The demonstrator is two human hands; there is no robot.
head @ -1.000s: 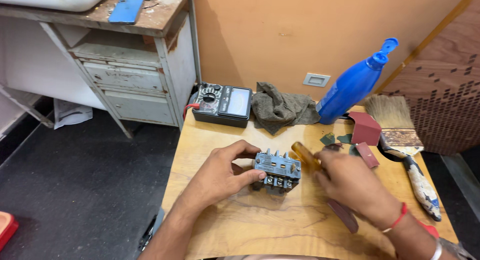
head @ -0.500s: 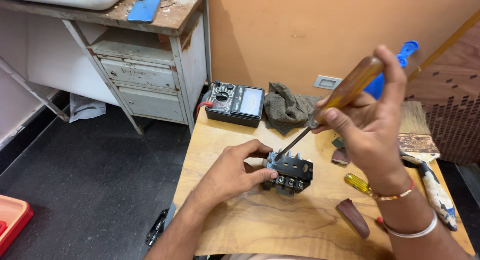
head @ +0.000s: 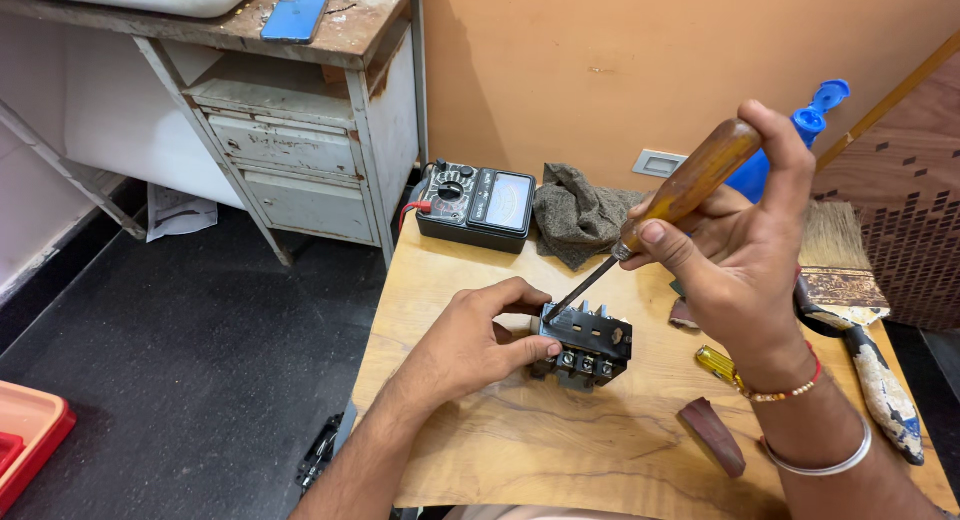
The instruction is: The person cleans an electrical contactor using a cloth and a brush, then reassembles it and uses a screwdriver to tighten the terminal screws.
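On the wooden table (head: 520,450), the left hand (head: 475,345) lies nearest the camera, fingers curled and thumb pressed against the side of a black electrical contactor block (head: 587,342), steadying it where it sits near the table's middle. To the right of the block, a dark brown wedge-shaped piece (head: 712,436) and a small yellow-handled tool (head: 717,361) lie on the table. Above and right of the block, the right hand (head: 745,255) is closed around the wooden handle of a screwdriver (head: 660,210), whose tip touches the block's top left corner. Right of that hand lies a worn paintbrush (head: 850,310). Beyond the block, at the table's far edge, sit an analog multimeter (head: 475,205) and a crumpled grey rag (head: 578,215); a blue bottle (head: 800,140) stands behind the right hand. Left of the table stands a metal cabinet (head: 300,150) with a blue phone (head: 293,17) on top.
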